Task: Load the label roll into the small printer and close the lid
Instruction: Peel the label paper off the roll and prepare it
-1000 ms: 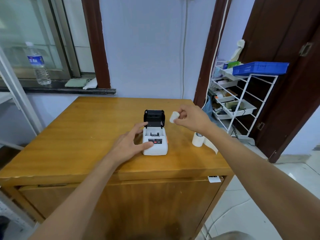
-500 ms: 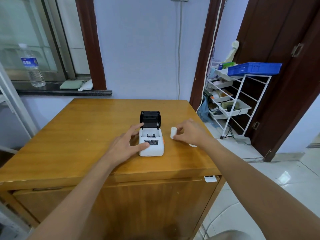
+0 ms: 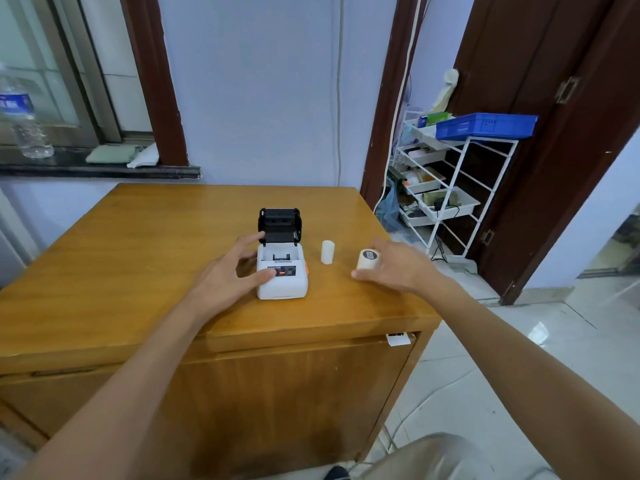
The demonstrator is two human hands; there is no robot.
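While lid (image 3: 280, 221) stands raised: printer (image 3: 282, 273), steadied by spread left hand (image 3: 227, 277); label roll (image 3: 367, 259), right of it, gripped by right hand (image 3: 394, 268), bay unloaded.

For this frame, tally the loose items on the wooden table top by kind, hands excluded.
Label printer, lid open: 1
White rolls: 2, a small one standing alone and a larger one at the right hand
Total: 3

Water bottle (image 3: 20, 112) cut by left edge
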